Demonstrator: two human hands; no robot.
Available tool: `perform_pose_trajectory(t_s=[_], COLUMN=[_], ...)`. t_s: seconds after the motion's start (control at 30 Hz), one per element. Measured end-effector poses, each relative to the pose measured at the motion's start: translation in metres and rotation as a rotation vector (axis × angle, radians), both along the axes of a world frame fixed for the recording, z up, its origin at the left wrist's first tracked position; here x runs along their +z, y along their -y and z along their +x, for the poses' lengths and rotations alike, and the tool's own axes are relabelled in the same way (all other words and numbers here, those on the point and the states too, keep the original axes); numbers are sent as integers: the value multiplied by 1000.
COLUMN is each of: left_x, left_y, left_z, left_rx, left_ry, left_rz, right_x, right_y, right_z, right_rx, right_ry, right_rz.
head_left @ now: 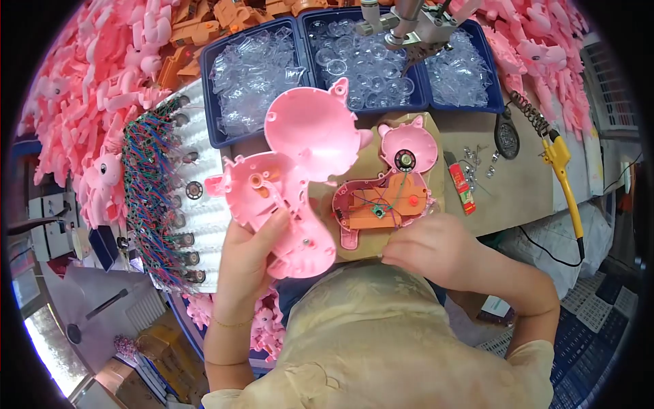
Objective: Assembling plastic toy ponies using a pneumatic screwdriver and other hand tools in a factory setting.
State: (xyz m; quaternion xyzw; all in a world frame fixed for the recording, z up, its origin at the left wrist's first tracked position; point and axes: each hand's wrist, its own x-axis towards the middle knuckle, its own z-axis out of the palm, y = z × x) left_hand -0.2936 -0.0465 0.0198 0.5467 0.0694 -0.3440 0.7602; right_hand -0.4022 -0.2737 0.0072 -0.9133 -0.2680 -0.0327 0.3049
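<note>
My left hand grips a pink toy shell half, its hollow side up and the thumb pressed inside. The shell is animal-shaped, with a round head part above the body. To its right, on brown board, lies a second pink shell half with an orange box, a small green circuit board, thin wires and a round black speaker in the head. My right hand is just below this second half, fingertips pinched together; anything between them is too small to make out.
Blue bins of clear plastic parts stand at the back, under a metal machine head. Wired speakers lie left. A red tube, small metal bits and a yellow-handled tool are right. Pink toy parts pile up behind.
</note>
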Motion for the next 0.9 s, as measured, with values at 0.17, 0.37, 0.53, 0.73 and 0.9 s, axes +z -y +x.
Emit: perform_pose_trajectory(t_s=[0.17, 0.37, 0.53, 0.73, 0.9], left_x=[-8, -16, -14, -16, -17], left_y=[20, 42, 53, 52, 53], left_z=[-12, -30, -40, -42, -40], left_rx=[55, -178, -204, -237, -210], left_ry=[37, 549, 627, 865, 906], left_rz=[26, 370, 438, 441, 488], right_x=[2, 23, 23, 12, 2], right_y=[-4, -12, -25, -31, -39], right_z=[5, 2, 9, 12, 12], right_rx=[-202, -416, -548, -624, -711], right_ry=[-184, -247, 94, 139, 179], right_rz=[290, 473, 154, 204, 215])
